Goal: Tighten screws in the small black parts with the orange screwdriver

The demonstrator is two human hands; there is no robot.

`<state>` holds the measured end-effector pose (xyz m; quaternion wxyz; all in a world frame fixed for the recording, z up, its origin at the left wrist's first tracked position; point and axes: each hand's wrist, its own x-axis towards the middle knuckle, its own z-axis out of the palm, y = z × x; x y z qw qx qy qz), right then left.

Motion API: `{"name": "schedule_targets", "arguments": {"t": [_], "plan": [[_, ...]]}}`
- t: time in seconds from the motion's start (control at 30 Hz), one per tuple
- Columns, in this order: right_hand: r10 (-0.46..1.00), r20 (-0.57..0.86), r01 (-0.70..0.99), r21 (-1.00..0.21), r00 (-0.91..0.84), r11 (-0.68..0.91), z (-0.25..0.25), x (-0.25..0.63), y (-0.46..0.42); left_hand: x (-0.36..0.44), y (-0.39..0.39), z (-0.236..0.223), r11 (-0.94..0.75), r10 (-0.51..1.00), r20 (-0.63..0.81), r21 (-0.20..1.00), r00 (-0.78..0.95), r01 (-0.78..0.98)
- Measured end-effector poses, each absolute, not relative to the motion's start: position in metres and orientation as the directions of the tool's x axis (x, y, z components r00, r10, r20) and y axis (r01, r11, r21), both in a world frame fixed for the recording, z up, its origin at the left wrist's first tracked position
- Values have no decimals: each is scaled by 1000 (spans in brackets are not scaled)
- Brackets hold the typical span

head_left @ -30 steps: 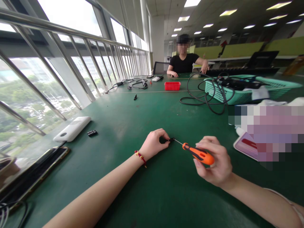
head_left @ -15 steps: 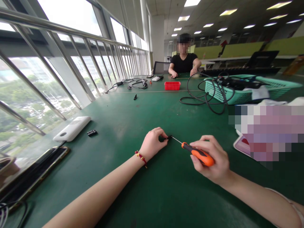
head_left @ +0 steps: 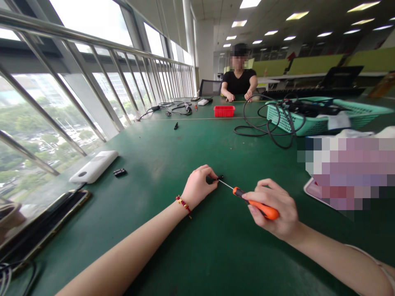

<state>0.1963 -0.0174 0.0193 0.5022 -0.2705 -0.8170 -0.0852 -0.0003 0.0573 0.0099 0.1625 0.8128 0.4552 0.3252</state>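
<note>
Between thumb and forefinger, my left hand (head_left: 202,185) pinches a small black part (head_left: 220,177) just above the green table (head_left: 197,246). Most of that part is hidden by the fingers, so its kind cannot be made out. My right hand (head_left: 276,207) is closed round the handle of an orange and black screwdriver (head_left: 262,209). The tool slants to the upper left, its thin metal shaft reaching the black part at my left fingertips. Whether the tip sits in a screw is too small to tell.
A white power bank (head_left: 94,166), a black block (head_left: 120,172) and a phone (head_left: 46,224) lie left. Ahead are a black piece (head_left: 176,126) and a red bin (head_left: 224,111). A green basket (head_left: 296,123) with cables stands right. Someone (head_left: 239,80) sits opposite.
The screwdriver has shifted slightly left and turned in my right hand, whose fingers have moved along the handle. The black part moved slightly left. The person opposite brought one hand back to the table.
</note>
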Motion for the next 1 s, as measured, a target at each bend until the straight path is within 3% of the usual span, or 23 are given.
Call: {"name": "schedule_targets", "arguments": {"t": [0.43, 0.7, 0.87, 1.0], "plan": [[390, 849, 537, -156, -357, 829, 19, 195, -18, 0, 57, 10, -529, 848, 373, 566, 376, 631], [382, 895, 516, -220, -230, 828, 15, 195, -17, -1, 58, 9, -541, 841, 381, 567, 384, 621], [381, 878, 556, -169, -291, 814, 19, 194, -18, 0, 58, 9, -534, 845, 375, 569, 381, 625], [349, 907, 533, -180, -235, 827, 19, 193, -17, -1, 58, 9, -537, 843, 378, 567, 383, 625]]}}
